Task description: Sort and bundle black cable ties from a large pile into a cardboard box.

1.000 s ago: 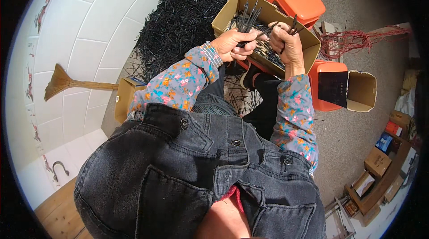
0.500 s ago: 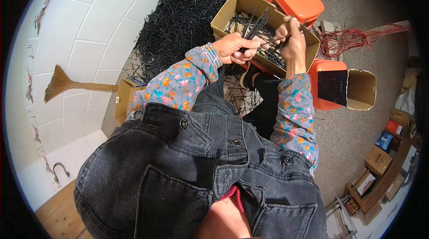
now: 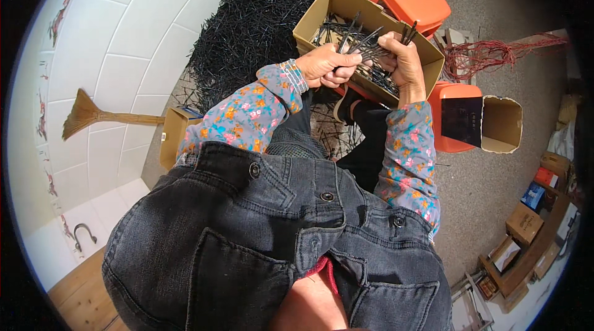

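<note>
Above a cardboard box, my left hand [image 3: 332, 65] is closed round a bunch of thin black strips [image 3: 354, 39] whose ends fan upward. Close to its right, my right hand [image 3: 403, 65] grips more such strips [image 3: 409, 32], with ends sticking up past the thumb. Some strips stretch across the small gap between both hands. The exact kind of strip is too fine to make out. Below them, the brown cardboard box [image 3: 304, 24] holds many loose black strips, some hidden by my hands and wrists.
A large heap of black strips [image 3: 250, 27] lies left of the box. Two orange stools [image 3: 413, 0] stand at the right, the nearer one bearing an open carton [image 3: 501, 125]. Red cords [image 3: 489, 58] lie farther right. A straw broom [image 3: 86, 114] and small box [image 3: 173, 139] are at left.
My right hand has turned and opened its grip outward a little; strips now show above its thumb and between the hands. The left hand stays nearly in place.
</note>
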Demonstrator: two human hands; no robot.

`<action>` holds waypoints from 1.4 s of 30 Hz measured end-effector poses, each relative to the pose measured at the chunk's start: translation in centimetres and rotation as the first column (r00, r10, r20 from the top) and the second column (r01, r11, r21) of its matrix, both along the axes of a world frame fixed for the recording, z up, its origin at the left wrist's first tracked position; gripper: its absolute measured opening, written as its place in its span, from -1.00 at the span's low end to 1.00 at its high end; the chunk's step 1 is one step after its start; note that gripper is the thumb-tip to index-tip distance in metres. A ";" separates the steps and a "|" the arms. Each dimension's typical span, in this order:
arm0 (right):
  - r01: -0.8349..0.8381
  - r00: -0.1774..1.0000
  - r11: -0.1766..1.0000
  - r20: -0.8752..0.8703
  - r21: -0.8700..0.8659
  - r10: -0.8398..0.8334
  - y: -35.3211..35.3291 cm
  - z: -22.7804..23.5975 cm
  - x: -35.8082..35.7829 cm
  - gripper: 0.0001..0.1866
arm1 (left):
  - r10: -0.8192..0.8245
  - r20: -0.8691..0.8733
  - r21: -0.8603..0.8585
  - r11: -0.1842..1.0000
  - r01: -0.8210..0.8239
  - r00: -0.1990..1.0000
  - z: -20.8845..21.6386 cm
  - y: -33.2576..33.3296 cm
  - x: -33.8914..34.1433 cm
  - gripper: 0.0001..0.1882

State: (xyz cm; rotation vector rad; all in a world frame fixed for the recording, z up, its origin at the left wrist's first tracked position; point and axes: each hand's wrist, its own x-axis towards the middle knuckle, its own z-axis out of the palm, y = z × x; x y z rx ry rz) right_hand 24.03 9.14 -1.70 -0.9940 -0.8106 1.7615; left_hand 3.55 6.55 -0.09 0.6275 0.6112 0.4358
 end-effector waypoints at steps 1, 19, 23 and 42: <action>0.000 1.000 1.000 0.000 0.000 0.000 0.0 0.0 0.1 -0.86 | 0.003 -0.004 0.007 1.000 -0.003 1.000 0.0 0.0 0.0 -0.71; 0.078 0.996 0.997 0.037 -0.015 -0.078 0.3 -0.3 0.0 -0.83 | 0.028 -0.063 0.087 0.996 -0.023 0.998 -0.3 -0.1 -0.1 -0.74; 0.302 0.946 0.953 -0.125 0.012 -0.298 1.0 -0.5 0.5 -0.82 | 0.033 -0.035 0.081 0.996 -0.030 0.999 -0.4 -0.1 -0.1 -0.74; 0.260 0.950 0.966 -0.186 0.014 -0.253 0.8 -1.0 0.8 -0.71 | 0.053 -0.002 0.051 0.997 -0.053 0.999 0.6 -0.1 -0.2 -0.67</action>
